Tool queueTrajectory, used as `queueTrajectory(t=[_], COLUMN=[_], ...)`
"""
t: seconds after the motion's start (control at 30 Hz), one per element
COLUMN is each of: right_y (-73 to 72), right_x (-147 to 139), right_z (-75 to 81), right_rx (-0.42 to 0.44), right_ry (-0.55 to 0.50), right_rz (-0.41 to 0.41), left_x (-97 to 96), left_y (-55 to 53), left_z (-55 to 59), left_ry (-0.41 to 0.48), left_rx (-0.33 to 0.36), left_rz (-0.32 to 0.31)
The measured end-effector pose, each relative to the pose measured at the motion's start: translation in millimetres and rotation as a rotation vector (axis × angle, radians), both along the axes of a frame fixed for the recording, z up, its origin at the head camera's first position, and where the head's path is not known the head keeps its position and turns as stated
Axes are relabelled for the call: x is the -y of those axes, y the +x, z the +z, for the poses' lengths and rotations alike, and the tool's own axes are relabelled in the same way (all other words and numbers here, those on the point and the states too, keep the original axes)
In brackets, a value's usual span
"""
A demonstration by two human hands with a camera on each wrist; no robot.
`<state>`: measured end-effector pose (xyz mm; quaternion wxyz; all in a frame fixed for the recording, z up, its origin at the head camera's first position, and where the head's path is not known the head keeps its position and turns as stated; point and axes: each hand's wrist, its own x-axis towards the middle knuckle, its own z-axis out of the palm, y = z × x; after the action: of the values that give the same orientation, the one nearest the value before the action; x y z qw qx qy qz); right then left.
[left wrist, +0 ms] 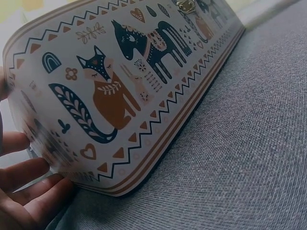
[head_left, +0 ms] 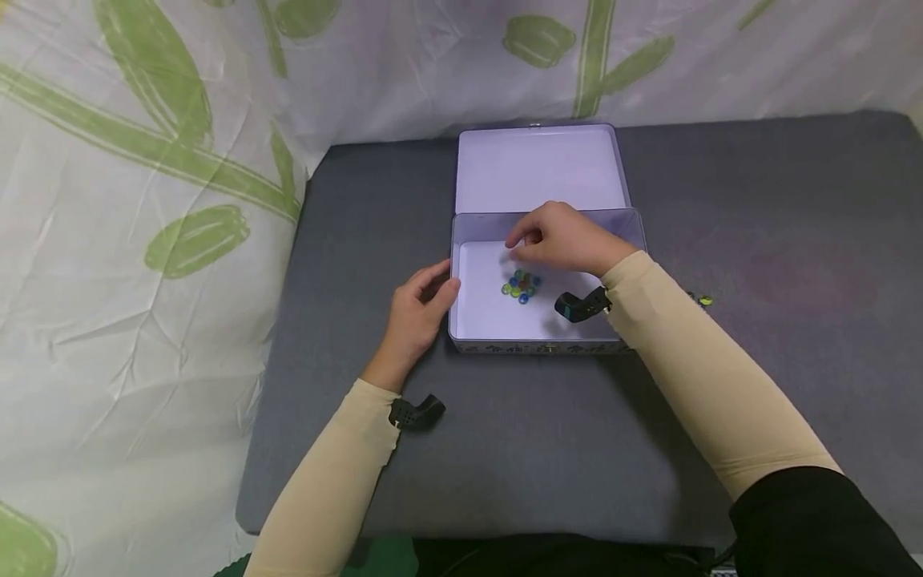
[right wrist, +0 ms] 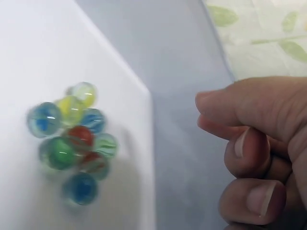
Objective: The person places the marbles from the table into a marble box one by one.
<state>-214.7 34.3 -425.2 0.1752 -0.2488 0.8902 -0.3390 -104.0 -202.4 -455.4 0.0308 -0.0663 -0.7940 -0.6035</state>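
Right hand hovers inside the open tin box, fingers curled in loosely, fingertips bunched — the right wrist view shows nothing between them, so it is clenched on air. Just below and beside it sits the cluster of glass marbles on the white floor of the box, blue, green, yellow and red, all touching one another, lying toward the back half. Left hand rests against the outer left wall of the box, fingers relaxed and fairly straight, pressed to the rounded corner with its fox and horse pattern — bracing, not gripping. The lid lies flung back flat behind the box. Everything stands on a grey padded worktop. Off to the right, beyond the right forearm, a stray marble lies on the grey. A leaf-printed cloth hangs behind and to the left.
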Motion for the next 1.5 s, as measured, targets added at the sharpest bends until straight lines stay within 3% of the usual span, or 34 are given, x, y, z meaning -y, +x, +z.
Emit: queueTrajectory(t=[0.37,0.9,1.3,1.5], right_y=[1.8,27.5,52.4,62.1], right_x=[-19,-59,-115,-138], right_z=[27.5,62.7,53.9,43.9], right_rx=[-0.065,-0.128,-0.067,-0.051], right_ry=[-0.079,0.027,0.025,0.035], right_rz=[-0.087,-0.160,-0.325,-0.359], left_x=[-0.7,0.5,0.5,-0.3], left_y=[0.1,-0.3,-1.4,-0.4], left_z=[-2.3,-2.3,-1.3,-1.1], left_ry=[-0.002,0.037,0.021,0.007], left_rx=[-0.009,-0.027,-0.029,-0.022], left_rz=[0.004,0.008,-0.001,0.014])
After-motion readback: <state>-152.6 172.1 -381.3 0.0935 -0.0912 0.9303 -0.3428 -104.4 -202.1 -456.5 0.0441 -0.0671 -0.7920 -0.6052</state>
